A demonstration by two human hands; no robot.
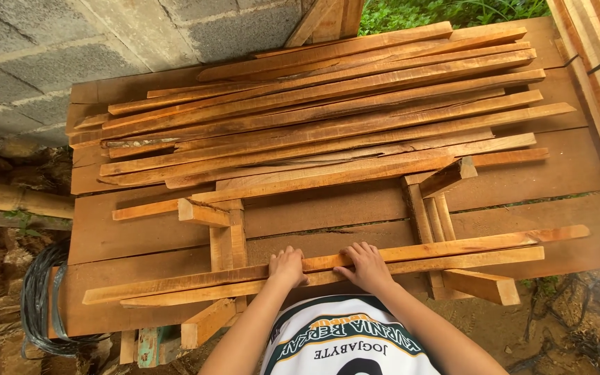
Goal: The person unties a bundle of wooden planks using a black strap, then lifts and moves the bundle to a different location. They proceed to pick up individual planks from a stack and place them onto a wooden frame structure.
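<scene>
Below, at the near edge of the counter (pixel 140 232), both hands are seen laid on a pair of long wooden slats. Left hand (pixel 287 267): grip clenched loosely over the front slat (pixel 196 289), fingers curled across its top, thumb side not shown. Right hand (pixel 366 265): grip likewise closed down on the same pair, fingertips reaching over onto the rear slat (pixel 453 248). The hands are set near each other, close to the middle of the slats' length.

The two slats are laid side by side and touching, running left to right with a slight upward tilt toward the right. They are carried on two small wooden rests: a left rest (pixel 221 239) and a right rest (pixel 430 208), each built from short offcuts nailed crosswise.

Beyond the rests, a loose stack of similar slats (pixel 328 118) is spread over the far half of the counter, most of them lying roughly parallel, some crossed. The counter itself is made of broad planks.

A grey block wall (pixel 71 48) is noted behind at left, green plants (pixel 446 10) at top, a coil of dark cable (pixel 36 305) at the lower left on the ground.
</scene>
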